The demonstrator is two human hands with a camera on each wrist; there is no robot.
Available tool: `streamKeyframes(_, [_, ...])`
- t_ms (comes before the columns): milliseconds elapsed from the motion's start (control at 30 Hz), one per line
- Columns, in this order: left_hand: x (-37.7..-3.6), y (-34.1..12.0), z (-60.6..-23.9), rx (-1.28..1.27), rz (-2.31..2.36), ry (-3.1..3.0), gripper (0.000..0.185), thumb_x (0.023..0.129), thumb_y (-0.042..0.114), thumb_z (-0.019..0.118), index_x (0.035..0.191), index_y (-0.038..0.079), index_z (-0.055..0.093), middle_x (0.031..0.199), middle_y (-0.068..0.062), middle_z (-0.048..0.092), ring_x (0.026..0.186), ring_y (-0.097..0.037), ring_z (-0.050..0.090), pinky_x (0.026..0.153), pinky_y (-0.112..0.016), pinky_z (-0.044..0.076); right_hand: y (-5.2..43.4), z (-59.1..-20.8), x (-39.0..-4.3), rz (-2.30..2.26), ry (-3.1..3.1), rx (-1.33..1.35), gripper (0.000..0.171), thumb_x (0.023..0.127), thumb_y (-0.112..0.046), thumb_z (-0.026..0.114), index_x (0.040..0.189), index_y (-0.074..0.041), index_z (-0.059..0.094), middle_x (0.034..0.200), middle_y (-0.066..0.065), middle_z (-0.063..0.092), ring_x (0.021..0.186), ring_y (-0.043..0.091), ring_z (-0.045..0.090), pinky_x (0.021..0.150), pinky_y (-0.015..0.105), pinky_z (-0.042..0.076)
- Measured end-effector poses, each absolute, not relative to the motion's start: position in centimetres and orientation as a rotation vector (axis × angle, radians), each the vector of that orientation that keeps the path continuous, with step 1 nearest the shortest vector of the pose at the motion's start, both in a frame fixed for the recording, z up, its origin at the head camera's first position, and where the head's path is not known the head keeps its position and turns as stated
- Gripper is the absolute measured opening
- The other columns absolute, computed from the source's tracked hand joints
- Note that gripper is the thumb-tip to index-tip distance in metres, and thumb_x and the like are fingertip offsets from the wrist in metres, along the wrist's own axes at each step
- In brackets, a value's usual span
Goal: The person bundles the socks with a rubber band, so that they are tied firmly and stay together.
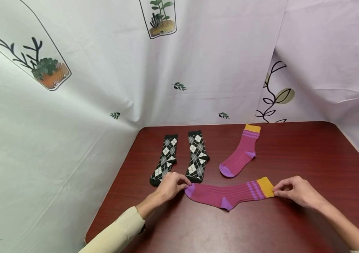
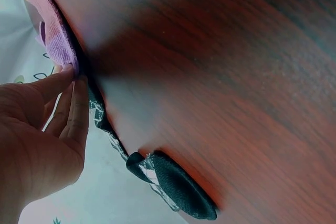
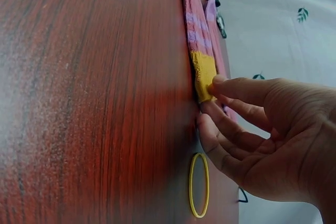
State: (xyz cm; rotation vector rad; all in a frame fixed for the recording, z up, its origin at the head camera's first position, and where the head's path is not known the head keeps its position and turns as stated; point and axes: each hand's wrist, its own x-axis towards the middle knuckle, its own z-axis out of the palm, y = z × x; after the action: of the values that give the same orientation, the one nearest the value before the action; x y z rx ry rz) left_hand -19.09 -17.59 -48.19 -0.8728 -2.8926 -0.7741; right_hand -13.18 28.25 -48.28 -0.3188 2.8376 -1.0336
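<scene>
A magenta sock (image 1: 212, 195) with a yellow cuff and purple toe and heel lies sideways along the table. My left hand (image 1: 172, 186) pinches its purple toe (image 2: 62, 51) between thumb and fingers. At the other end, the yellow cuff (image 3: 203, 74) is pinched by my right hand (image 1: 299, 190). A matching magenta sock (image 1: 240, 153) lies flat behind, cuff toward the far edge. To the left, two black-and-white argyle socks, one outer (image 1: 166, 156) and one inner (image 1: 196, 154), lie side by side; the inner one's toe is close to my left fingers.
All the socks lie on a dark red wood-grain table (image 1: 321, 151). A pale cloth (image 1: 217, 59) printed with plants hangs behind and beside it. In the right wrist view, a thin yellow loop (image 3: 191, 182) shows near my right fingers.
</scene>
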Motion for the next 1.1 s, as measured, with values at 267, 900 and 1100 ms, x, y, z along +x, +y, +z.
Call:
streamKeyframes(267, [-19.4, -17.5, -48.0, -0.833, -0.785, -2.898, 0.011, 0.085, 0.014, 0.079, 0.092, 0.022, 0.078, 0.086, 0.011, 0.074, 0.079, 0.001, 0.067, 0.075, -0.026, 0.053, 28.6, -48.1, -13.2, -1.022, 2.867, -0.290, 0.015, 0.084, -0.029, 0.080, 0.093, -0.017, 0.077, 0.086, -0.005, 0.069, 0.069, 0.003, 0.050, 0.059, 0.023, 0.040])
streamKeyframes(900, [-20.7, -15.2, -46.5, -0.782, -0.765, -2.849, 0.017, 0.087, 0.022, 0.077, 0.104, 0.019, 0.077, 0.093, 0.011, 0.075, 0.081, 0.000, 0.068, 0.073, -0.025, 0.054, 29.8, -48.0, -14.6, -1.291, 2.859, -0.236, 0.055, 0.090, -0.030, 0.074, 0.130, 0.005, 0.060, 0.119, 0.023, 0.067, 0.099, 0.011, 0.070, 0.069, 0.015, 0.050])
streamKeyframes(1100, [-21.1, -13.3, -46.6, -0.795, -0.814, -2.854, 0.028, 0.088, 0.022, 0.077, 0.115, 0.015, 0.074, 0.098, 0.004, 0.076, 0.082, -0.005, 0.071, 0.075, -0.026, 0.055, 29.8, -48.3, -15.3, -1.254, 2.850, -0.218, 0.064, 0.092, -0.037, 0.070, 0.137, 0.006, 0.054, 0.130, 0.027, 0.059, 0.114, 0.039, 0.062, 0.072, 0.010, 0.046])
